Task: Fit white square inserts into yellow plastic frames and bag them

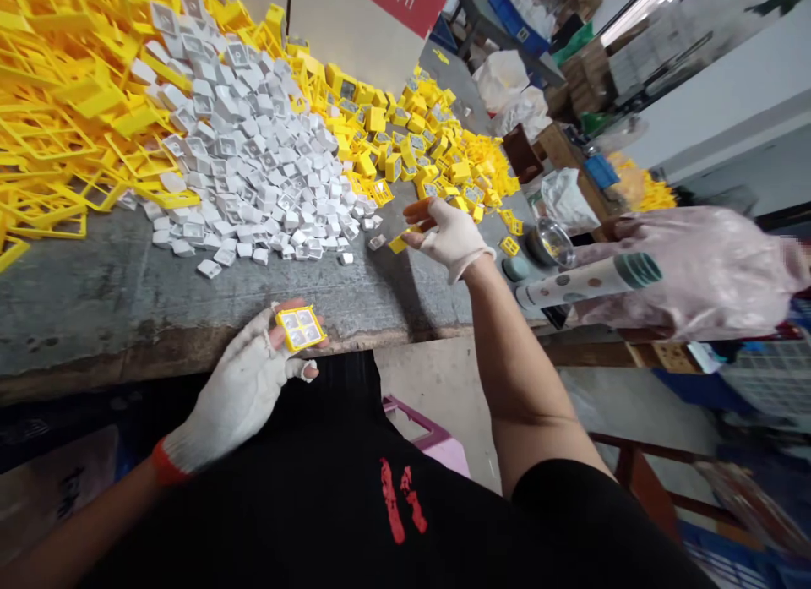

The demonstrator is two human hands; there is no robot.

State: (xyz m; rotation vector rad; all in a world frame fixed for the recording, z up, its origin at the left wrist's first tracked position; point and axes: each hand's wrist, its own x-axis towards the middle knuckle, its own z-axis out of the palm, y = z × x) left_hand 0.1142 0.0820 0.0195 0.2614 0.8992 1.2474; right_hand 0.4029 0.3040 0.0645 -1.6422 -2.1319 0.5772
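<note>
My left hand (247, 369), in a white glove with bare fingertips, is at the table's front edge. On its fingers rests a small yellow plastic window frame (300, 328) with four greyish-white panes, the thumb apart below it. My right hand (447, 234), gloved the same way, is over the table beside the yellow pieces. A flat yellow plastic piece (398, 243) shows at its thumb and fingers; its full shape is hidden. Left of that hand lies a heap of small white plastic parts (253, 149), a few of them loose near the front.
Large yellow frames (57, 124) pile up at the far left. Yellow block-like pieces (437, 145) are heaped behind my right hand. A white board (355, 31) stands at the back. To the right are a metal bowl (551, 241), a patterned cylinder (589, 280) and a pinkish plastic bag (703, 268).
</note>
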